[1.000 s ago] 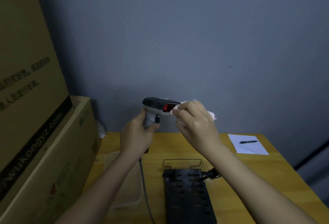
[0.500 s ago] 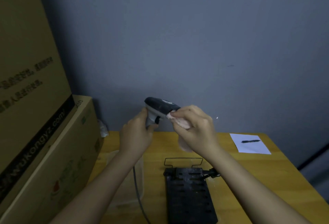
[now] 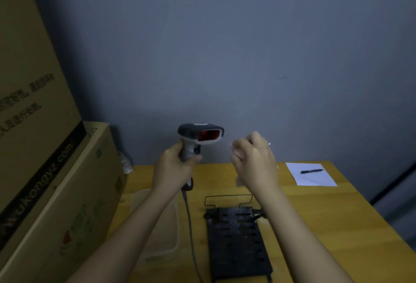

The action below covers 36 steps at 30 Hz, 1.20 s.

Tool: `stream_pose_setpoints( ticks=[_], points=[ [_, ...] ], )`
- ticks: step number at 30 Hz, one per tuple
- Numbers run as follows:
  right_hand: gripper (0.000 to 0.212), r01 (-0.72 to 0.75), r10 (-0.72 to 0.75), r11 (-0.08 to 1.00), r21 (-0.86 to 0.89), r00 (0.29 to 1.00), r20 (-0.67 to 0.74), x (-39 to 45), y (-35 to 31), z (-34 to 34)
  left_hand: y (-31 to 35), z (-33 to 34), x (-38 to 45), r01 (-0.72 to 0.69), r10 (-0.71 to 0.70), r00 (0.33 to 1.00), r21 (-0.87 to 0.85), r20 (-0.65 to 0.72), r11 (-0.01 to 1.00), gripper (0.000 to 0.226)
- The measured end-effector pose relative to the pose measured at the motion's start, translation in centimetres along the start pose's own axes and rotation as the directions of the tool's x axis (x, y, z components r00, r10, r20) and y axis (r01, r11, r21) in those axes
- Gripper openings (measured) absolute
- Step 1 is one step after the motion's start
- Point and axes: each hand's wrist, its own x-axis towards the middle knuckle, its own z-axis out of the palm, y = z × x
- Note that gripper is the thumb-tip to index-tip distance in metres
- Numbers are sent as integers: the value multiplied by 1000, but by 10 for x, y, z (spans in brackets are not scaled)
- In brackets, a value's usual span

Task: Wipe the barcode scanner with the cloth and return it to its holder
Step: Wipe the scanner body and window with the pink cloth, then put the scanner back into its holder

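My left hand [image 3: 174, 166] grips the handle of the barcode scanner [image 3: 199, 135], a dark grey head on a light grey grip, held upright above the wooden table [image 3: 326, 215]. Its red scan window faces me and to the right. Its cable [image 3: 190, 226] hangs down to the table. My right hand [image 3: 254, 159] is closed around the small pale cloth [image 3: 238, 180], of which only bits show under the palm and at the fingers. That hand is a short way right of the scanner, not touching it. A black slotted metal holder [image 3: 236, 242] lies flat on the table below my hands.
Large cardboard boxes [image 3: 45, 170] stand stacked along the left. A clear plastic tray [image 3: 157, 226] lies left of the holder. A white sheet of paper [image 3: 311, 175] with a black pen [image 3: 311, 171] on it lies at the back right. A grey wall is behind the table.
My right hand with the cloth has pulled away to the right, off the scanner's front. The red scan window, covered before, now shows in full.
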Motion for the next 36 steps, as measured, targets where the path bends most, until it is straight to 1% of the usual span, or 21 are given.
stream_pose_setpoints(
  ticks=[1,2,4,6,7,9,10,12,14,15,17,19,20,22,24,26,28,30,32,34,36],
  points=[
    [9,-79,79,997,5,997,-3,-1,6,-3,-2,-2,1,21,-21,1000,-25,-4,999,22],
    [8,-116,119,990,84,992,-34,-2,5,-6,-3,-3,2,18,-18,1000,-13,-4,1000,22],
    [8,-3,29,968,249,995,-100,-4,-16,-10,-1,-1,4,-36,36,999,57,3,998,24],
    [12,117,-100,963,241,992,-80,-5,-29,-7,2,3,2,-51,49,999,68,23,996,25],
    [14,87,-75,971,222,995,-59,-1,-25,-4,3,5,0,-34,33,999,48,28,998,24],
    [11,-133,153,965,226,986,-70,6,-11,-5,1,4,-2,-1,1,1000,21,26,1000,23],
    [10,-190,219,946,261,972,-87,6,-6,-7,-1,4,-3,5,-5,1000,19,24,1000,23],
    [11,-76,110,947,314,989,-95,2,-16,-10,-2,3,-2,15,-15,999,3,36,1000,22],
    [12,63,-63,969,239,998,-7,0,-25,-7,1,5,0,52,-48,997,-56,63,997,21],
    [11,36,-41,983,182,999,25,2,-20,-4,1,5,1,73,-66,995,-96,77,993,21],
    [15,-204,204,965,164,979,18,7,-2,-3,1,2,2,103,-86,992,-193,95,976,20],
    [22,-305,311,898,317,950,34,5,14,-7,-1,-1,4,125,-90,988,-298,127,946,19],
    [22,-299,289,876,378,954,83,2,15,-8,-1,-2,5,156,-100,980,-360,170,920,18],
    [15,-259,190,908,331,955,226,-5,11,-6,1,0,5,263,-122,947,-500,296,825,20],
    [35,-280,145,924,261,886,440,-12,9,3,1,8,4,360,-114,911,-631,396,688,22],
    [51,-364,120,879,308,794,596,-17,10,12,2,16,2,417,-95,889,-705,449,573,25],
    [37,-457,99,788,414,756,647,-25,12,21,2,24,1,437,-101,883,-724,459,533,23],
    [32,-538,163,690,484,767,621,-32,16,28,1,32,0,447,-144,884,-711,446,543,17],
    [41,-570,273,671,474,785,557,-38,23,35,1,42,-1,454,-194,885,-690,423,564,13],
    [45,-551,349,715,430,814,465,-43,29,38,1,55,-4,465,-231,879,-645,417,607,14],
    [41,-480,370,825,299,858,356,-51,40,36,1,69,-6,484,-250,863,-575,439,660,22]
  ],
)
